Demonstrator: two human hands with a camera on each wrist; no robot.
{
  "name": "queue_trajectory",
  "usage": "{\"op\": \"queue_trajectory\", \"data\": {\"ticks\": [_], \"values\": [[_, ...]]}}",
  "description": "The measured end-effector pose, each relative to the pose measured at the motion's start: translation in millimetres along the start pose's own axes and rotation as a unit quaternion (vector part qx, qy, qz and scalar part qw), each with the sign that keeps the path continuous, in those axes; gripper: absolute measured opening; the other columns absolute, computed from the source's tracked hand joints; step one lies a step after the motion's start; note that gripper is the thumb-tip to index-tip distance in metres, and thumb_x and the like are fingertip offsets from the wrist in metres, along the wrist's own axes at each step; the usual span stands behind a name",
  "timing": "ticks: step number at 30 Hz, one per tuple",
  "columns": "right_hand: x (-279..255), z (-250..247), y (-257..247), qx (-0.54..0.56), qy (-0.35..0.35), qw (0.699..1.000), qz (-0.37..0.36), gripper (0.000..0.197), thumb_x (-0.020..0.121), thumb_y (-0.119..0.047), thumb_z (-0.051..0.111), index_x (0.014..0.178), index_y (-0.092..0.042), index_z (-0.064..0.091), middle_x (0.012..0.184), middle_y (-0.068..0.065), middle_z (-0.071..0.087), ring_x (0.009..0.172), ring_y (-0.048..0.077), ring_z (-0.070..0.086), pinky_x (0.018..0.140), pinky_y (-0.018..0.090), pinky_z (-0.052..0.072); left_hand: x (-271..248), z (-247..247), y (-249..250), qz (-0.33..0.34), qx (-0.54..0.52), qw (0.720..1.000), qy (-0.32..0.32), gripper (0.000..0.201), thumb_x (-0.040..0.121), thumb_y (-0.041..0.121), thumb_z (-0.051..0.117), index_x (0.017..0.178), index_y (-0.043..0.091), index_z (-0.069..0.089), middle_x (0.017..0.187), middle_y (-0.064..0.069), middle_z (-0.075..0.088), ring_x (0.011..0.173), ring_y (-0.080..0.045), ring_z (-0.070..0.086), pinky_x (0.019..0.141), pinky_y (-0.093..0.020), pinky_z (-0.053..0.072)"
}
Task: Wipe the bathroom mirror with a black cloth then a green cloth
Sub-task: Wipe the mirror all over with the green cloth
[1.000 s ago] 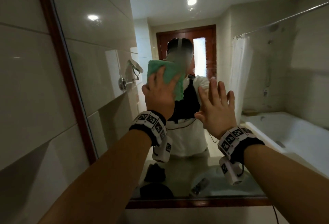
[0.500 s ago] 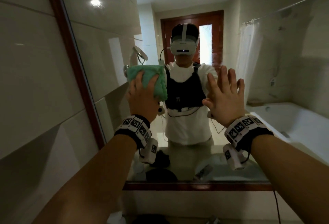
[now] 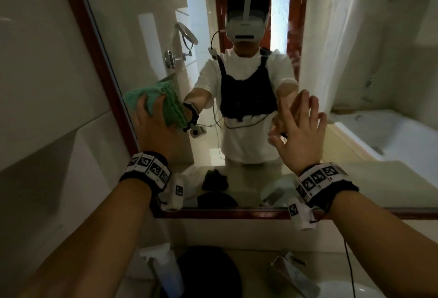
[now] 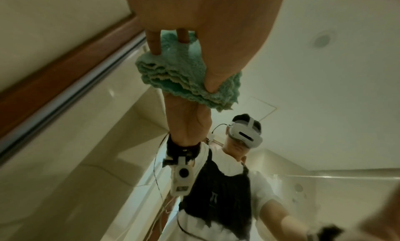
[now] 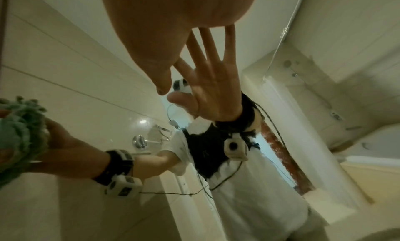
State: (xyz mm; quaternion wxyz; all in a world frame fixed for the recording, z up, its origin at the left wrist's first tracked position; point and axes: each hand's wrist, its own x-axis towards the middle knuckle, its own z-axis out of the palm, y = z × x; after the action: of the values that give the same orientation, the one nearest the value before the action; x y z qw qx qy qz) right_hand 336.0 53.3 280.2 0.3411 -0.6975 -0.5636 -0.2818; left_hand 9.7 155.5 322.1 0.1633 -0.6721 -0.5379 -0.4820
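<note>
Head view: the left hand (image 3: 151, 129) bunches the green cloth (image 3: 163, 101) against the mirror (image 3: 142, 37) beside its left frame. Unwiped glass lies rightward, where the right hand (image 3: 298, 136) rests flat, fingers spread, holding nothing.

spray bottle (image 3: 166, 271) on counter, lower left | bathtub (image 3: 388, 136) reflected right | shower curtain (image 3: 343, 44) reflected | wall tiles (image 3: 35, 84) left

Bare mirror glass (image 3: 147, 44) above both hands; wooden frame (image 3: 99, 60) hard against the left hand (image 3: 154, 129).
</note>
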Motion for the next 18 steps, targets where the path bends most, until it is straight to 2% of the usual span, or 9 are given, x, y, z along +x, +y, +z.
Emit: {"op": "queue_trajectory", "data": {"ticks": [4,9,14,18], "values": [[-2.8,11.4,0.3,0.007,-0.003,1.0,0.002,0.1,0.081,-0.048,0.07,0.159,-0.03,0.009,0.165,0.016,-0.009,0.151,0.037,-0.01,0.117,0.066,0.006,-13.2,4.7,-26.2,-0.024,0.003,1.0,0.02,0.073,0.079,0.026,0.075,0.144,0.02,0.042,0.154,-0.025,0.029,0.128,-0.05,0.036,0.106,-0.056,0.036],[-4.9,16.0,1.1,0.009,0.004,1.0,0.001,0.101,0.082,-0.049,0.07,0.159,-0.03,0.008,0.165,0.018,-0.008,0.151,0.038,-0.011,0.117,0.066,0.003,-23.5,14.1,-36.7,-0.025,0.01,0.999,0.047,0.071,0.079,0.027,0.074,0.143,0.022,0.044,0.152,-0.024,0.033,0.126,-0.049,0.04,0.107,-0.052,0.036],[-4.7,17.4,0.6,0.008,0.01,1.0,-0.005,0.1,0.082,-0.05,0.069,0.159,-0.029,0.009,0.165,0.02,-0.007,0.151,0.039,-0.01,0.117,0.067,0.003,-27.8,17.2,-17.2,-0.025,0.008,0.998,0.054,0.07,0.079,0.026,0.071,0.142,0.024,0.042,0.151,-0.024,0.034,0.127,-0.05,0.04,0.103,-0.056,0.039],[-4.7,17.4,0.4,0.007,0.006,1.0,-0.008,0.099,0.084,-0.05,0.067,0.16,-0.028,0.007,0.164,0.02,-0.008,0.151,0.039,-0.012,0.117,0.066,0.0,-33.9,25.7,20.8,0.001,-0.006,1.0,0.01,0.071,0.08,0.027,0.067,0.145,0.032,0.039,0.157,-0.019,0.025,0.139,-0.044,0.029,0.109,-0.057,0.034]]}}
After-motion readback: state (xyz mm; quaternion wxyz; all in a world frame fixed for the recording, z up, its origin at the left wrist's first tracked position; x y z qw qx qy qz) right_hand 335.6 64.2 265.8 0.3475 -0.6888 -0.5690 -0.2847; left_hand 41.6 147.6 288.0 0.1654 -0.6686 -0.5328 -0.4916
